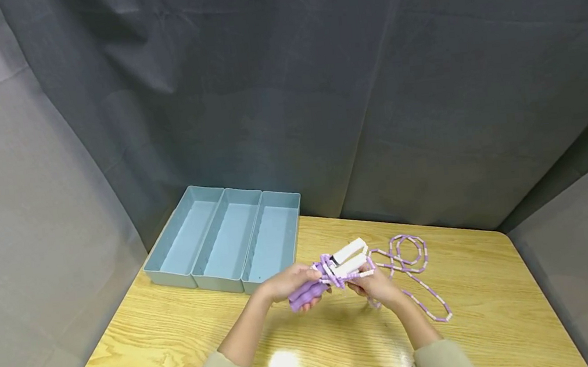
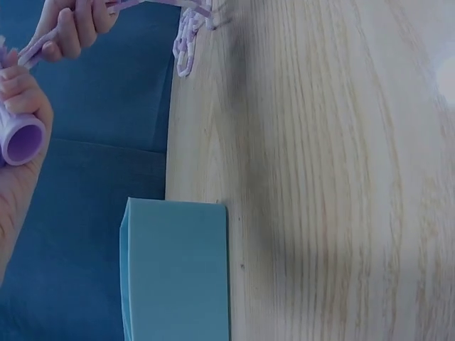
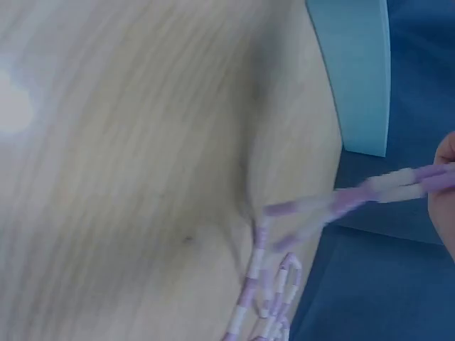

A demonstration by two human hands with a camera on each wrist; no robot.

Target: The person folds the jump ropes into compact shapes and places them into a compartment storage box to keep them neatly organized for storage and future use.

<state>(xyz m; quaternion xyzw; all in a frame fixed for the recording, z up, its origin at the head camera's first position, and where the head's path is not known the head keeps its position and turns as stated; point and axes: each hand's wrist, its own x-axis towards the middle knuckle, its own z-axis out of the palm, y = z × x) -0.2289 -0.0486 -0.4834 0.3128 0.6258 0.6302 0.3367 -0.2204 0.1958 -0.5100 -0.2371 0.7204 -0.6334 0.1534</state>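
Over the table, my left hand (image 1: 286, 283) grips the purple handles (image 1: 306, 296) of a beaded jump rope. White handle sections (image 1: 352, 258) point away to the upper right, and purple-and-white beaded cord is wound around the middle of the bundle. In the left wrist view a hollow purple handle end (image 2: 23, 142) pokes out of the left hand. My right hand (image 1: 379, 287), just right of the bundle, holds beaded cord; its fingers are partly hidden in the head view. From it, doubled cord (image 3: 348, 200) runs down to the tabletop in the right wrist view.
Loose loops of the cord (image 1: 429, 293) lie on the wooden table (image 1: 494, 306) at the right. Three blue-grey bins (image 1: 271, 281) stand side by side at the back left, close to the left hand. Dark curtain (image 1: 286, 91) hangs behind the table.
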